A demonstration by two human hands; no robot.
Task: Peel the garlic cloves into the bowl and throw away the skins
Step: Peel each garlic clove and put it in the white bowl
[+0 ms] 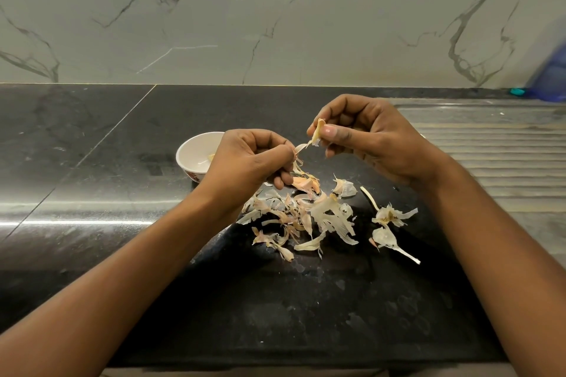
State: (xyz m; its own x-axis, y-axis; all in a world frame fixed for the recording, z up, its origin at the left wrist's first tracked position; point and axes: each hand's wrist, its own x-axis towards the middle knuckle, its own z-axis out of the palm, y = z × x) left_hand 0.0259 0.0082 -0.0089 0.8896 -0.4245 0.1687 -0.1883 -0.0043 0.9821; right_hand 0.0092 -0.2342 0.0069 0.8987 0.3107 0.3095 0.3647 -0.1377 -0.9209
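Head view: the right hand (370, 144) pinches a clove (317, 131) above the worktop (92, 162), near its back edge. The left hand (254, 162) pinches a skin strip (301, 147), peeling. Next, probably: drop the clove into the bowl (196, 153); skins (312, 217) remain.

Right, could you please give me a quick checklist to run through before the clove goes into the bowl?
1. Clove secured: the right hand pinches the garlic clove. Ok.
2. Clove fully peeled: the left hand pulls a skin strip that is not yet off it. Not ok.
3. Bowl upright and close: the bowl stands behind the left hand, partly hidden. Ok.
4. Skins cleared: a pile of skins lies loose on the counter. Not ok.
5. Somewhere to throw the skins: nothing of the kind in view. Cannot tell.
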